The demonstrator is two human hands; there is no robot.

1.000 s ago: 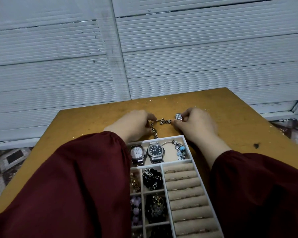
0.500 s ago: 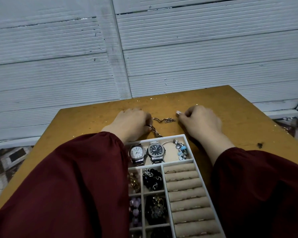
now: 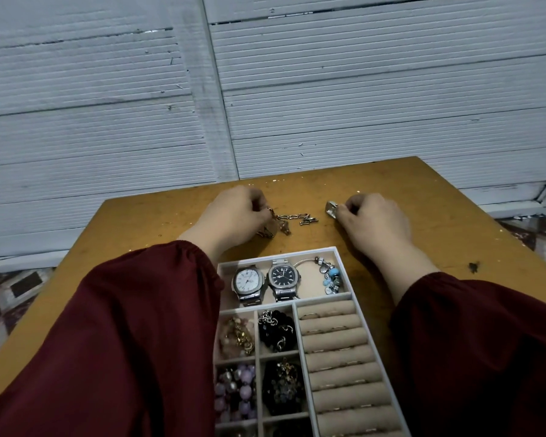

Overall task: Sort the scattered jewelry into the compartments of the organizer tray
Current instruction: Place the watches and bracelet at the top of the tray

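Note:
A white organizer tray (image 3: 341,257) lies near me on the table. Its far compartment holds a white-faced watch (image 3: 247,281), a dark-faced watch (image 3: 283,277) and a charm bracelet (image 3: 330,274). Beyond the tray, my left hand (image 3: 234,216) grips one end of a gold link chain (image 3: 293,217) that trails right across the table. My right hand (image 3: 372,220) pinches a small sparkly silver piece (image 3: 331,209) just above the table. Chain and silver piece lie apart.
The tray's small compartments hold bead and chain bracelets (image 3: 237,337), and ring rolls (image 3: 331,337) fill its right side. The brown table (image 3: 454,209) ends at a white slatted wall (image 3: 360,105). A dark speck (image 3: 473,267) sits at the right.
My hands have moved apart. The silver piece, close to the chain's end a second ago, is now away to the right. The chain has come down onto the table.

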